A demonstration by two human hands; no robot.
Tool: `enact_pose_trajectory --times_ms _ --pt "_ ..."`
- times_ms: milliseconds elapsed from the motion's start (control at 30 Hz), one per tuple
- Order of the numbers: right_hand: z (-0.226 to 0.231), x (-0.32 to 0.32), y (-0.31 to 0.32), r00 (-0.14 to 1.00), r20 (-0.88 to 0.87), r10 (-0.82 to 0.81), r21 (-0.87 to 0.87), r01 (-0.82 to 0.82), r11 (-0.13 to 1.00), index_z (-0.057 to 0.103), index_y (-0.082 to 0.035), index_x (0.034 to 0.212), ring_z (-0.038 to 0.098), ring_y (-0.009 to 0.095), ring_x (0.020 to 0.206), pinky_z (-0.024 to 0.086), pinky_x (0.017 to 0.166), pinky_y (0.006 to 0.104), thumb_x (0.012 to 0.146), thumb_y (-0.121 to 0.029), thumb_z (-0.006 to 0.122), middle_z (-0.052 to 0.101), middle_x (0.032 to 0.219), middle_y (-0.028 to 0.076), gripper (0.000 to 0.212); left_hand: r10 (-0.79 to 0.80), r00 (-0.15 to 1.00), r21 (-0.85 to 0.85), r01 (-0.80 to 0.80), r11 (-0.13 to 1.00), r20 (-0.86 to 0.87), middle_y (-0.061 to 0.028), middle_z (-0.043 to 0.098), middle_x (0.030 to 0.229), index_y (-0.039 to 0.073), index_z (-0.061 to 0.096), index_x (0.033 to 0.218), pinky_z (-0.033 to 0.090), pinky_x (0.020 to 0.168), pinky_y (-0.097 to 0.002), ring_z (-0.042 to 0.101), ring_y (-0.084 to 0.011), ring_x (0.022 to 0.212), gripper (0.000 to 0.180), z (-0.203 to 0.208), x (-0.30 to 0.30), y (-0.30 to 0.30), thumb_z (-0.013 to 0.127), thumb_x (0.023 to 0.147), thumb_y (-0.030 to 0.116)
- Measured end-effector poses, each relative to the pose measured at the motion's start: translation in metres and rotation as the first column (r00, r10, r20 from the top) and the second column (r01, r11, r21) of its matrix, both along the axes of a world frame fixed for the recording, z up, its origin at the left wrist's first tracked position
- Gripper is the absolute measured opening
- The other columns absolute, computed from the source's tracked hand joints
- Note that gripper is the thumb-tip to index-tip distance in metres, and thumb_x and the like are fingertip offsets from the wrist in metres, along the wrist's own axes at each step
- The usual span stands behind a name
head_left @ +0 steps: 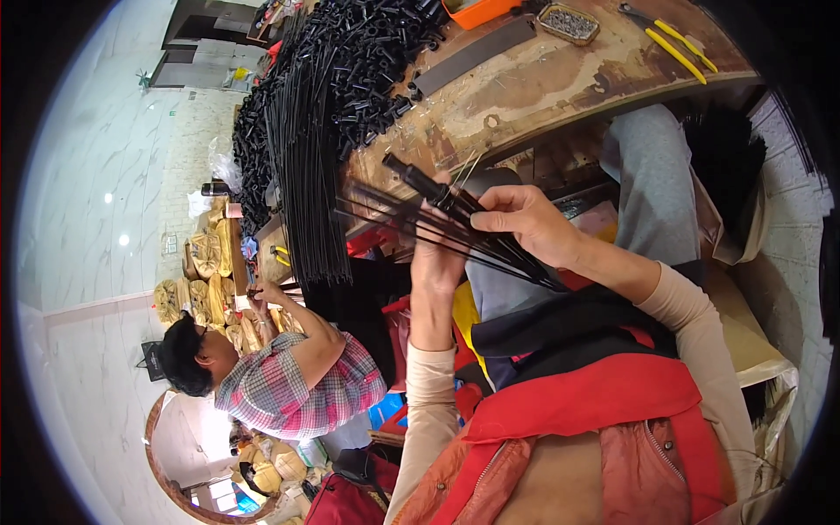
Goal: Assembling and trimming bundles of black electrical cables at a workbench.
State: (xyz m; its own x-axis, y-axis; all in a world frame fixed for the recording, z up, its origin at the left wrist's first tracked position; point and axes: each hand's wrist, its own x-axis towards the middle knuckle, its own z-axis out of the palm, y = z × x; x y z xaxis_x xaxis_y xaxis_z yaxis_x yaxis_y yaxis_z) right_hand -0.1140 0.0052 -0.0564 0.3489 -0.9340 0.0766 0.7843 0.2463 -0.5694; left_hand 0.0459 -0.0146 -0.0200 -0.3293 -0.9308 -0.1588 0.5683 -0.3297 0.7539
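My left hand (435,262) is closed around a bundle of thin black rods (385,217) that fans out to the left. My right hand (528,223) pinches the same bundle from the right, its fingertips on the rods beside a short black tube (418,179) that sits on one rod's end. The rods' far ends run down past my right wrist toward my lap. Both hands hover just in front of the wooden workbench's edge (490,122).
On the bench lie a heap of short black tubes (367,52), a long sheaf of black rods (306,166), an orange tray (477,10), a tin of small metal parts (569,24) and yellow-handled pliers (678,48). A co-worker in a plaid shirt (297,385) works at left.
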Motion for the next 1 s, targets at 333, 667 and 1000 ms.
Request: enact_pose_trajectory --times_ms 333,667,1000 --pt "0.028 0.005 0.016 0.946 -0.095 -0.309 -0.001 0.310 0.951 0.066 0.000 0.093 0.057 0.006 0.082 0.045 0.076 0.0211 0.086 -0.006 0.070 0.064 0.086 0.000 0.010 0.397 0.793 -0.409 -0.206 0.889 0.462 -0.0089 0.069 0.094 -0.003 0.062 0.102 0.052 0.081 -0.0265 0.066 -0.0149 0.084 0.023 0.055 -0.043 0.023 0.072 0.081 -0.003" --pt "0.012 0.004 0.005 0.971 -0.009 -0.240 0.018 0.240 0.971 0.063 -0.003 0.105 0.058 0.007 0.092 0.044 0.085 0.0219 0.086 -0.001 0.067 0.064 0.097 0.000 0.019 0.415 0.821 -0.411 -0.247 0.877 0.392 -0.0125 0.069 0.098 -0.004 0.061 0.106 0.052 0.085 -0.0306 0.067 -0.0201 0.091 0.023 0.040 -0.042 0.020 0.069 0.086 0.002" --pt "-0.001 -0.007 -0.012 0.993 0.104 -0.056 0.080 0.048 0.996 0.067 -0.005 0.096 0.058 0.008 0.089 0.044 0.085 0.0238 0.085 -0.002 0.068 0.066 0.094 -0.001 0.011 0.365 0.805 -0.438 -0.147 0.887 0.468 -0.0123 0.069 0.099 -0.005 0.063 0.109 0.051 0.086 -0.0303 0.065 -0.0180 0.093 0.023 0.034 -0.043 0.015 0.065 0.091 0.009"
